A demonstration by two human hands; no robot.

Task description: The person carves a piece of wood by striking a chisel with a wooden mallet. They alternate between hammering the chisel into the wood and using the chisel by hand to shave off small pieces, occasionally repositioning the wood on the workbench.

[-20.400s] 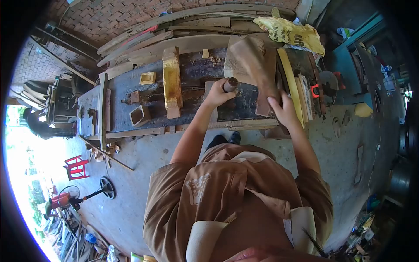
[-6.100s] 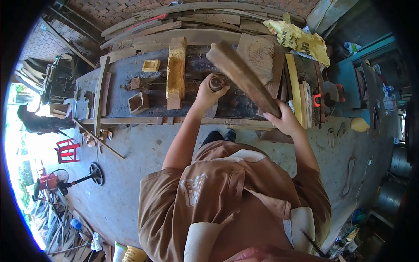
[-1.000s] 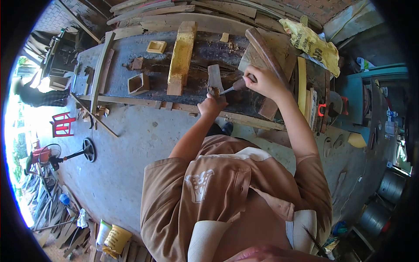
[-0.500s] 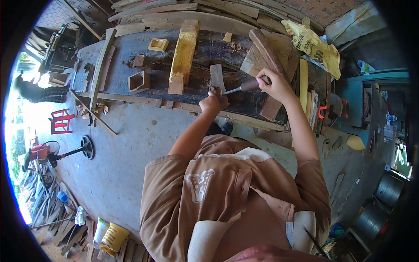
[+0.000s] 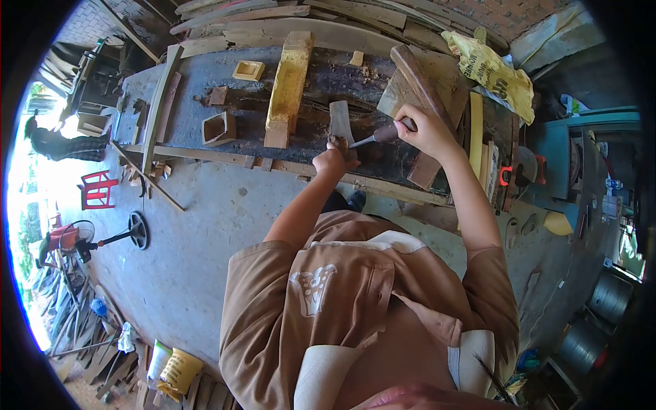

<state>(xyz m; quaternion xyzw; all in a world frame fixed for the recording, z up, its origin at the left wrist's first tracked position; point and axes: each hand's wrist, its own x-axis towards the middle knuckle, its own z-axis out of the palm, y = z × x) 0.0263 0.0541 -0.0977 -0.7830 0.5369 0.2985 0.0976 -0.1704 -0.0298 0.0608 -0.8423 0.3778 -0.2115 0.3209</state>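
My right hand [image 5: 422, 130] is closed round the dark handle of a chisel [image 5: 387, 134], whose metal blade points left. The blade tip meets a small wooden piece [image 5: 344, 147] at the bench's near edge. Fingers of my left hand [image 5: 330, 158] are wrapped round that piece. Just beyond it a flat grey-brown wood strip [image 5: 339, 119] lies on the dark workbench [image 5: 249, 109]. Left of this stand a long yellow wooden block [image 5: 290, 89] and a hollow wooden box [image 5: 219, 129]. A small yellow box [image 5: 248, 70] lies farther back.
A thick wooden bar [image 5: 417, 78] and a yellow sack [image 5: 488, 72] are at the bench's right. Long boards [image 5: 162, 109] cross its left end. A red stool [image 5: 98, 190] and a fan [image 5: 68, 238] stand on the floor; another person [image 5: 65, 142] is at far left.
My right hand has shifted slightly left, with the chisel handle in it. My left hand has hardly moved. The person at far left shows more clearly.
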